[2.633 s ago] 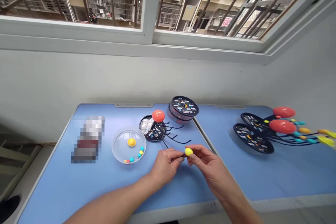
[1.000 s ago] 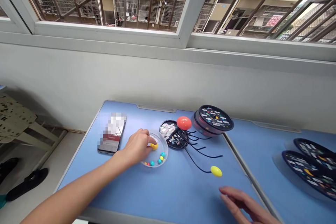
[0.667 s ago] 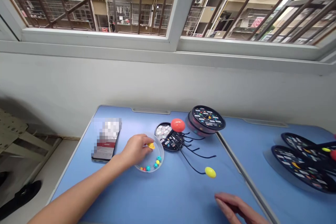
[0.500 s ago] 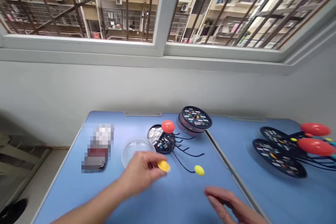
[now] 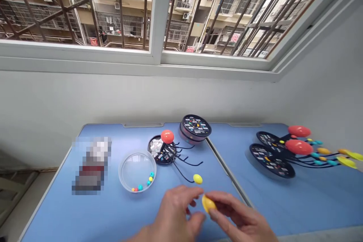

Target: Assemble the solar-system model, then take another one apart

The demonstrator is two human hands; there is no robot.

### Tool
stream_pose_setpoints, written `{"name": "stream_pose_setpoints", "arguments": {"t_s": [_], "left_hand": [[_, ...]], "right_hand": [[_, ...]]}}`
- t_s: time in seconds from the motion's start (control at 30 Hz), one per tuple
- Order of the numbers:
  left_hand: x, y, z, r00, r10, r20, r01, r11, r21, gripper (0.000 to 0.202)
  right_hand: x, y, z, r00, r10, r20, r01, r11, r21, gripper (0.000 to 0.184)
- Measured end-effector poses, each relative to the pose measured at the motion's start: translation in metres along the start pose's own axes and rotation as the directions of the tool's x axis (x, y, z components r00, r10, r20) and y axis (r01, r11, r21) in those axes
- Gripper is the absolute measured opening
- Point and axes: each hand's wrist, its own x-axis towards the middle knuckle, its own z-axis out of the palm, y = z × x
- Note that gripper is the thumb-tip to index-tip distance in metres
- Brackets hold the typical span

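The person's right hand (image 5: 235,215) had its thumb and fingers closed together on a glossy yellow egg-shaped bead (image 5: 208,204), which was held just above the near edge of the blue desk (image 5: 51,204). The left hand (image 5: 177,211) was right beside it with its fingers loosely curled, though I cannot tell whether they touched the bead or were just apart from it.

Just beyond the hands, a smaller yellow oval bead (image 5: 197,179) sat at the tip of a thin black wire arm (image 5: 181,172). That arm was one of several spreading from a round black disc (image 5: 154,147) topped by an orange-red ball (image 5: 167,136). Behind the disc, near the far edge, stood a round black-lidded tin (image 5: 195,126).

Toward the left, a clear round plastic dish (image 5: 137,172) held small teal, yellow and red beads (image 5: 144,183). Further left lay a flat object (image 5: 92,166), too blurred to identify.

A metal seam (image 5: 227,174) ran between this desk and a second blue desk (image 5: 241,196). On that second desk lay two black discs (image 5: 272,160) with red oval balls (image 5: 298,146) and wires tipped in teal, orange and yellow beads (image 5: 323,151).
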Motion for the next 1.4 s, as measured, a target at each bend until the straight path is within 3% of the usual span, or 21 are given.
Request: {"name": "stream_pose_setpoints", "arguments": {"t_s": [0.1, 0.17, 0.3, 0.43, 0.57, 0.8, 0.97, 1.07, 1.4], "left_hand": [[0.010, -0.006, -0.009, 0.983, -0.135, -0.122, 0.143, 0.988, 0.057, 0.031], [0.020, -0.013, -0.012, 0.974, -0.163, -0.160, 0.176, 0.982, 0.070, 0.031], [0.038, -0.026, -0.005, 0.984, -0.099, -0.150, 0.111, 0.991, 0.075, 0.034], [0.046, -0.030, 0.006, 0.996, -0.013, -0.087, 0.020, 0.996, 0.089, 0.040], [0.052, -0.029, 0.011, 0.999, -0.014, -0.047, 0.018, 0.997, 0.073, 0.043], [0.067, -0.038, 0.019, 0.996, -0.089, -0.011, 0.089, 0.996, 0.007, 0.041], [0.078, -0.041, 0.024, 1.000, -0.019, 0.017, 0.019, 1.000, -0.004, 0.040], [0.082, -0.041, 0.028, 0.998, 0.051, -0.035, -0.049, 0.997, 0.063, 0.035], [0.085, -0.048, 0.037, 0.993, 0.089, -0.079, -0.077, 0.986, 0.149, 0.024]], "right_hand": [[0.015, 0.008, -0.010, 0.973, 0.115, -0.199, -0.090, 0.987, 0.132, 0.022], [0.030, 0.015, -0.015, 0.949, 0.196, -0.245, -0.134, 0.959, 0.249, 0.029], [0.057, 0.023, -0.015, 0.938, 0.312, -0.154, -0.197, 0.841, 0.503, 0.037], [0.061, 0.020, -0.007, 0.948, 0.315, -0.050, -0.229, 0.782, 0.579, 0.034], [0.055, 0.015, -0.004, 0.958, 0.275, 0.075, -0.264, 0.754, 0.602, 0.033], [0.071, 0.028, -0.011, 0.945, 0.323, -0.044, -0.243, 0.788, 0.566, 0.038], [0.080, 0.025, -0.008, 0.946, 0.324, -0.010, -0.265, 0.791, 0.551, 0.037], [0.080, 0.019, -0.007, 0.955, 0.297, -0.009, -0.252, 0.825, 0.505, 0.035], [0.078, 0.016, -0.016, 0.956, 0.292, -0.028, -0.258, 0.884, 0.389, 0.036]]}}
